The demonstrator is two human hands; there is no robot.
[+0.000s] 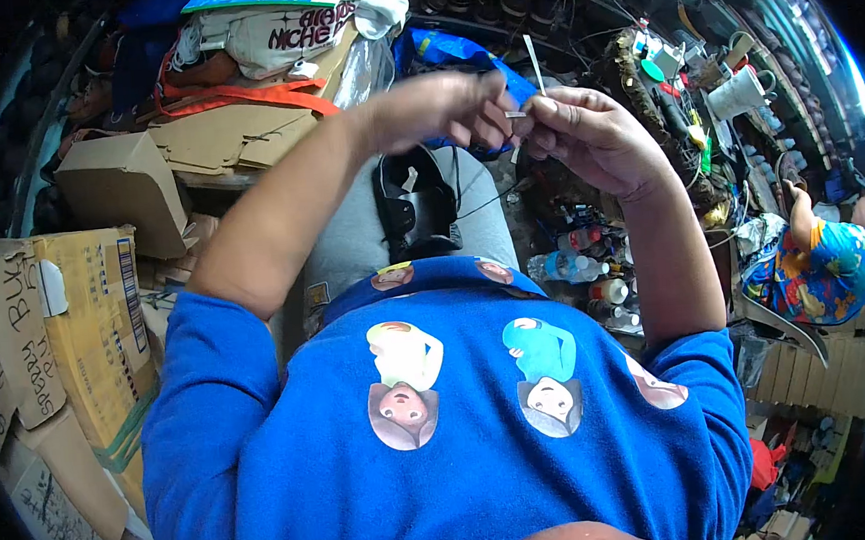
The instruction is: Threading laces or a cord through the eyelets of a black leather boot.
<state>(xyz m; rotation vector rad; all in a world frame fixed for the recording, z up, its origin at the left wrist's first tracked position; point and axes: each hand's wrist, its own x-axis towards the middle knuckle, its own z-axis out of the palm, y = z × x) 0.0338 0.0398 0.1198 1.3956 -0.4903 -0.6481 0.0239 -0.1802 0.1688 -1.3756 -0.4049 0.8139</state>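
Both my hands are raised in front of me, fingertips almost touching. My left hand (451,108) pinches a short pale sliver (515,114) between thumb and forefinger. My right hand (589,134) meets it from the right and grips a thin white strip (533,62) that sticks upward. A black shoe (413,206) lies on my grey-trousered lap below the hands. A fine dark thread (488,202) runs from the shoe up toward my fingers. Whether the sliver and the strip are one piece I cannot tell.
Cardboard boxes (95,324) stack at my left, and another box (120,181) stands further back. Small bottles (583,264) crowd the floor right of my knee. A white mug (738,96) sits on a cluttered shelf. A person in patterned clothes (819,268) sits at right.
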